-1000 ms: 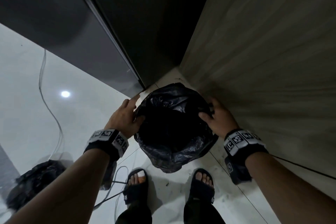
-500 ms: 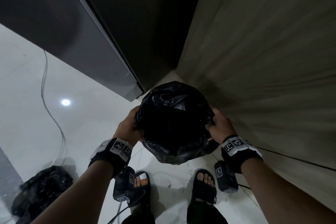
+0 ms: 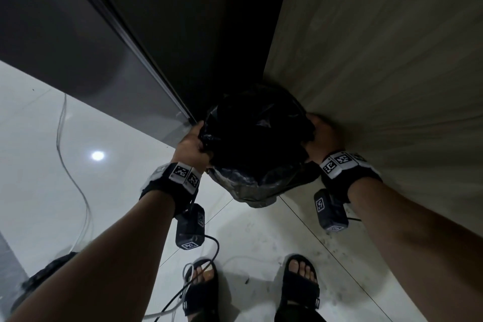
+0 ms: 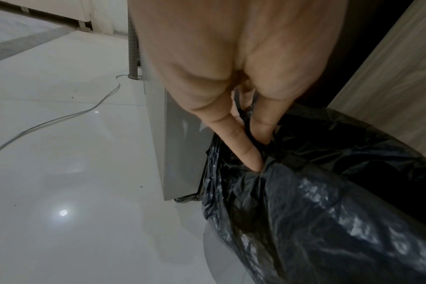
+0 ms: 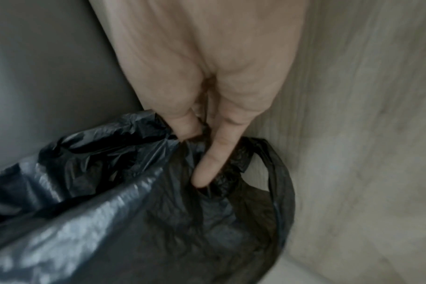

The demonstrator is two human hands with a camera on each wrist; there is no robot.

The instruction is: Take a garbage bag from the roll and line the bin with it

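A black garbage bag (image 3: 256,144) is draped over the bin, its edge hanging down over the outside. The bin's grey wall (image 4: 221,249) shows only below the bag in the left wrist view. My left hand (image 3: 192,142) pinches the bag's rim on the left side, fingers tucked into the plastic (image 4: 258,151). On the right side my right hand (image 3: 321,136) pinches the rim too, beside a loose bag handle (image 5: 277,173). The bag (image 5: 110,201) looks crumpled and glossy. The bin stands on the floor in a corner.
A grey appliance (image 3: 78,47) bounds the corner on the left and a wood-grain wall (image 3: 379,60) on the right. A cable (image 3: 75,178) snakes over the white tiled floor. A dark bundle of plastic (image 3: 39,277) lies at lower left. My sandalled feet (image 3: 201,290) stand just behind.
The lined bin has moved away from my feet and deeper into the corner. Both hands went with it and now pinch the rim at its sides.
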